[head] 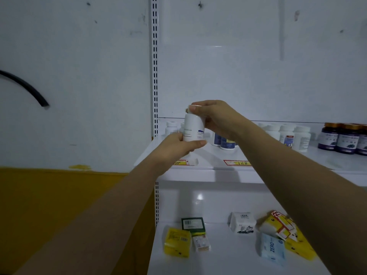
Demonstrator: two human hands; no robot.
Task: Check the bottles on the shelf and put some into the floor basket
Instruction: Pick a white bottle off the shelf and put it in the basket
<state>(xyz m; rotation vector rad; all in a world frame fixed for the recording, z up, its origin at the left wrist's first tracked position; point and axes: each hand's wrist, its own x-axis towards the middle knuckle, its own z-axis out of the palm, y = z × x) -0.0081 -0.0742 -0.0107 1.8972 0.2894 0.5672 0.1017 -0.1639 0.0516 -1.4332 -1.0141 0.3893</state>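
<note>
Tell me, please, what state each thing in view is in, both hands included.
white bottle, upright, held in both hands
left hand, grips the bottle's lower part
right hand, grips the bottle's top; cap mostly hidden
white shelf bottles, upright, capped
purple bottles, upright, gold lids on
boxes, lying loose on the lower shelf

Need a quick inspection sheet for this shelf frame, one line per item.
Surface: white upper shelf, price tags on its front edge.
Job's things: white bottle held in both hands; more white bottles and purple bottles standing on the shelf; basket not in view.
Clutter: boxes scattered on lower shelf.
Grippers: left hand grips the bottle's base, right hand grips its cap.
Cables: black cable on wall, left.
Surroundings: white wall, slotted upright.
</note>
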